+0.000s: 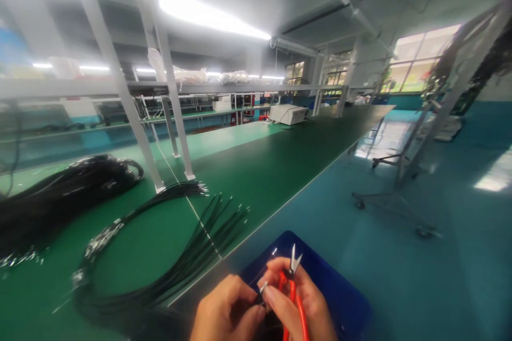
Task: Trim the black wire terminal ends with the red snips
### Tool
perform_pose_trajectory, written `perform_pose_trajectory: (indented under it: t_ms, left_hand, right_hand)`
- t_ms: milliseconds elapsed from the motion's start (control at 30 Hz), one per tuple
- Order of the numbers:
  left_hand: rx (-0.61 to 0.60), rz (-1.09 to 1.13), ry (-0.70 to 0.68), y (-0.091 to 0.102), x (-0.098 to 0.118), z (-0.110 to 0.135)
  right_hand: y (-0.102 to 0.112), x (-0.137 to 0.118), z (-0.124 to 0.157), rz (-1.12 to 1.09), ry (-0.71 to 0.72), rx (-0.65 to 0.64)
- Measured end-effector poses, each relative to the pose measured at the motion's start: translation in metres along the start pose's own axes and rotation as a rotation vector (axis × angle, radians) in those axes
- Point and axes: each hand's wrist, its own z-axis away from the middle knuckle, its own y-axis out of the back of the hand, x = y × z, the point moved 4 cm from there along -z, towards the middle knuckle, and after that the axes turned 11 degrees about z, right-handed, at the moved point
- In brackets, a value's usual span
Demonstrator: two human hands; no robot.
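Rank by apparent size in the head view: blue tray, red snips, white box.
1. blue tray, largest.
2. red snips.
3. white box, though it sits far down the bench, so distance shrinks it.

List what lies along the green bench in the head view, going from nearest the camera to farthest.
Left hand and right hand with the red-handled snips → fanned black cables → coiled black cable bundle → white upright post → white box far down the bench.
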Motion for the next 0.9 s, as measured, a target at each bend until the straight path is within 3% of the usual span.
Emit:
perform_pose_trajectory:
  t_ms: [167,367,600,900]
  left_hand:
    - [-0.037,0.056,0.074,-0.006,-0.002,0.001]
    - [-0.083,0.238,0.147,-0.008,-0.013,0.003]
    - [-0.087,0.423,0.202,-0.001,-0.013,-0.001]
    - [-0.172,0.516,0.274,0.001,-0.016,0.0]
  right_hand:
    - [0.003,0.002,0.002,-0.037,0.01,0.007]
    - [0.0,0.017,-0.001,-0.254,-0.244,-0.107]
    - [-0.008,0.01,-0.003,-0.097,-0.101,-0.037]
    - [-0.015,0.006,-0.001,-0.062,-0.043,-0.081]
